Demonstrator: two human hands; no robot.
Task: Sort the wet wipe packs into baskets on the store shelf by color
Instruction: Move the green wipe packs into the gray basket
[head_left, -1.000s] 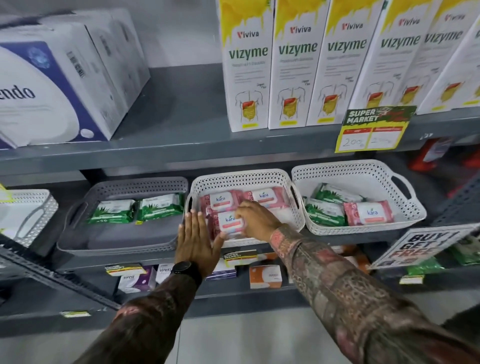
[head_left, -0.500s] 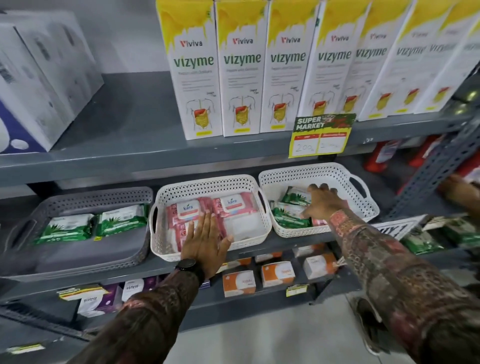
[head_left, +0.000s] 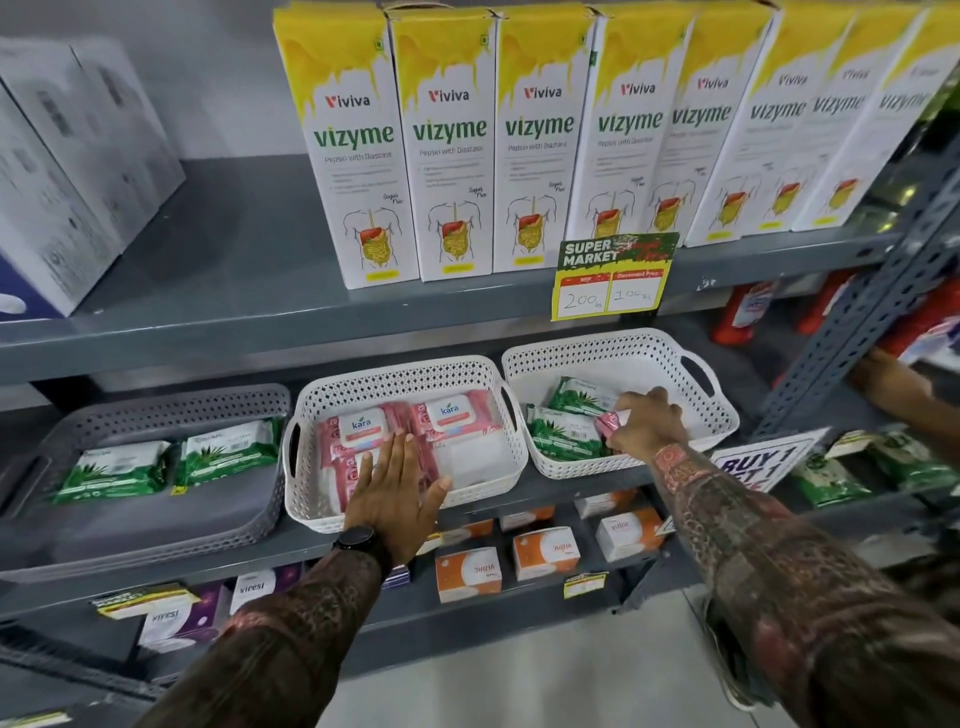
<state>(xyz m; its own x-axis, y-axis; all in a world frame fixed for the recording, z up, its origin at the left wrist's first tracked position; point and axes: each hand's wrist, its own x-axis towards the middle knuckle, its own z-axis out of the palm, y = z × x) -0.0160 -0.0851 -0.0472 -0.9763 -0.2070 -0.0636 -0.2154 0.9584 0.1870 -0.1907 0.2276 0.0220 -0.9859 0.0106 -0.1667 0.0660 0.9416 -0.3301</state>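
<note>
Three baskets stand side by side on the middle shelf. The grey basket on the left holds two green packs. The middle white basket holds several pink packs. My left hand rests flat and open on that basket's front rim. The right white basket holds two green packs and a pink pack. My right hand is inside this basket with its fingers closed on the pink pack, which is partly hidden by the hand.
Tall Vizyme boxes fill the shelf above, with a yellow price tag hanging over the right basket. A slanted metal upright and another person's hand are at the right. Small boxes line the lower shelf.
My right hand left the middle basket, moved right into the right white basket and closed on the pink pack there. The left hand stayed on the middle basket's rim. The view shifted right.
</note>
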